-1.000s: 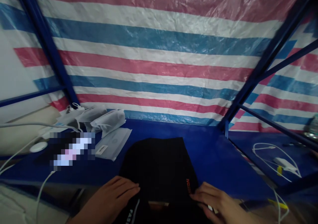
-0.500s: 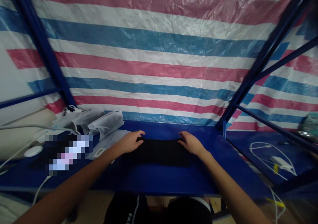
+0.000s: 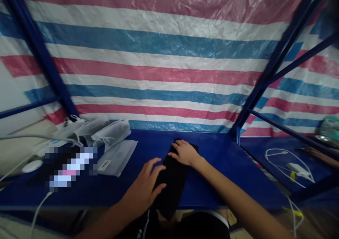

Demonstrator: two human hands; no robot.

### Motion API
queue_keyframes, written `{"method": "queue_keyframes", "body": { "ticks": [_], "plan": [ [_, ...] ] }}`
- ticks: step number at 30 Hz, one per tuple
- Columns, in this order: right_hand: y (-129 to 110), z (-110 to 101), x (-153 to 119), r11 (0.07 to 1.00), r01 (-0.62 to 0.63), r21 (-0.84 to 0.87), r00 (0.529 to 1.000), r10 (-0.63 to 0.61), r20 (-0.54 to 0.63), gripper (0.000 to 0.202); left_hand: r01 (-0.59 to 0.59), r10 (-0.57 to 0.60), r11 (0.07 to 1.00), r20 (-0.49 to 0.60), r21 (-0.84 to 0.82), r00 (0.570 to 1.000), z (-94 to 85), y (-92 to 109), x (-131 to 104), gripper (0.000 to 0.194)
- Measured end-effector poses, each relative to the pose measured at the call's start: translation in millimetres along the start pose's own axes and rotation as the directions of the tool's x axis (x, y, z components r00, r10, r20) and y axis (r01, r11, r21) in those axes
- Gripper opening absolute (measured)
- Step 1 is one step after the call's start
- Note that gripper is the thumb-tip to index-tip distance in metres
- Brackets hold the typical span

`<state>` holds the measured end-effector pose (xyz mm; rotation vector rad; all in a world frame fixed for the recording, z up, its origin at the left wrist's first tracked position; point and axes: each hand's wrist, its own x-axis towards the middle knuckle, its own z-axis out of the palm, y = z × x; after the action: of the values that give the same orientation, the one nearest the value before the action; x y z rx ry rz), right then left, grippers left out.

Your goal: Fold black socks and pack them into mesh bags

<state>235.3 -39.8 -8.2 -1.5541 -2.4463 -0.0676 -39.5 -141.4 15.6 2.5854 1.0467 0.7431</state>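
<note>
A folded black cloth (image 3: 173, 182) lies lengthwise on the blue desk, its near end reaching over the front edge toward my lap. My right hand (image 3: 184, 152) rests on the far end of the cloth, palm down, fingers stretched out and lying flat. Beside the cloth's left edge is my left hand (image 3: 148, 180), open with its fingers spread; its fingertips are at the edge, and I cannot tell whether they touch it.
Translucent frosted bags (image 3: 116, 157) lie to the left, near a blurred-out device (image 3: 71, 168) and a white round disc (image 3: 32, 166). A white cable with a charger (image 3: 299, 172) is on the right-hand desk, where someone's arm (image 3: 321, 156) shows. Blue frame posts (image 3: 265, 80) stand at both sides.
The black cloth has turned from lying crosswise to pointing toward me. My left hand has come nearer and off its end; my right hand has moved left with the other end.
</note>
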Motion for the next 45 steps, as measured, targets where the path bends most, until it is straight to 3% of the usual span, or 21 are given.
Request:
{"method": "queue_keyframes", "body": {
  "ticks": [2,4,6,12,13,15,17,19,22,24,27,30,34,39,41,43,45],
  "plan": [
    [-8.2,8.7,6.9,0.992,0.082,0.098,0.996,-0.085,0.025,0.072,-0.213,0.211,0.973,0.032,0.088,0.977,5.2,15.7,-13.6,0.041],
    [-17.0,15.3,12.1,0.976,0.132,0.176,0.988,-0.143,0.054,0.075,-0.389,0.375,0.916,0.135,0.098,0.917,8.5,21.5,-22.7,0.062],
    [-27.3,18.4,14.1,0.958,0.177,0.225,0.978,-0.197,0.068,0.076,-0.473,0.451,0.874,0.174,0.113,0.875,10.7,20.8,-28.2,0.068],
    [-62.7,16.8,2.3,0.896,0.340,0.287,0.933,-0.360,0.018,0.076,-0.632,0.619,0.762,0.127,0.140,0.775,-1.1,20.0,-20.0,0.050],
    [-65.7,16.9,0.8,0.883,0.356,0.304,0.926,-0.378,0.015,0.074,-0.626,0.618,0.768,0.099,0.137,0.780,-6.8,21.2,-12.6,0.050],
    [-65.2,17.0,0.5,0.845,0.352,0.402,0.927,-0.376,-0.022,0.062,-0.533,0.534,0.838,0.021,0.121,0.845,-19.6,21.7,8.7,0.049],
    [-55.4,16.0,3.3,0.793,0.319,0.519,0.943,-0.320,-0.091,0.050,-0.348,0.351,0.936,-0.049,0.052,0.935,-31.4,16.5,37.7,0.049],
    [-38.3,13.2,7.5,0.738,0.264,0.621,0.964,-0.187,-0.188,0.044,-0.155,0.150,0.984,-0.069,-0.081,0.986,-38.3,3.1,70.4,0.051],
    [-8.9,8.9,13.4,0.608,0.110,0.787,0.938,0.198,-0.285,0.052,0.018,-0.017,0.963,0.006,-0.269,1.000,-34.5,-29.6,116.1,0.057],
    [6.5,9.3,15.7,0.512,-0.009,0.859,0.885,0.403,-0.231,0.060,0.087,-0.074,0.959,0.059,-0.271,0.996,-23.7,-53.2,138.6,0.056],
    [19.0,16.2,17.7,0.577,-0.138,0.805,0.909,0.397,-0.128,0.055,0.167,-0.148,0.972,0.120,-0.166,0.982,-4.3,-80.5,156.3,0.055],
    [23.9,25.4,19.6,0.683,-0.156,0.713,0.939,0.326,-0.106,0.058,0.193,-0.186,0.981,0.166,-0.029,0.969,6.8,-94.2,156.7,0.053],
    [28.0,32.0,21.5,0.692,-0.168,0.702,0.950,0.304,-0.072,0.055,0.222,-0.239,0.969,0.199,0.105,0.950,3.5,-99.3,142.3,0.060],
    [25.7,26.6,19.5,0.641,-0.093,0.762,0.964,0.251,-0.094,0.041,0.248,-0.234,0.968,0.268,-0.022,0.935,-2.9,-97.5,129.9,0.053],
    [21.9,17.3,17.7,0.633,-0.044,0.773,0.949,0.267,-0.165,0.037,0.180,-0.168,0.982,0.175,-0.052,0.970,-2.6,-94.0,132.1,0.047],
    [18.1,3.4,14.4,0.652,0.052,0.757,0.896,0.303,-0.323,0.036,0.069,-0.071,0.997,-0.053,-0.040,0.996,-1.9,-88.7,137.0,0.038],
    [15.4,-12.1,8.6,0.718,0.190,0.670,0.803,0.279,-0.527,0.035,-0.056,0.058,0.998,-0.300,0.015,0.952,-0.8,-82.6,142.2,0.025]
  ]
}}
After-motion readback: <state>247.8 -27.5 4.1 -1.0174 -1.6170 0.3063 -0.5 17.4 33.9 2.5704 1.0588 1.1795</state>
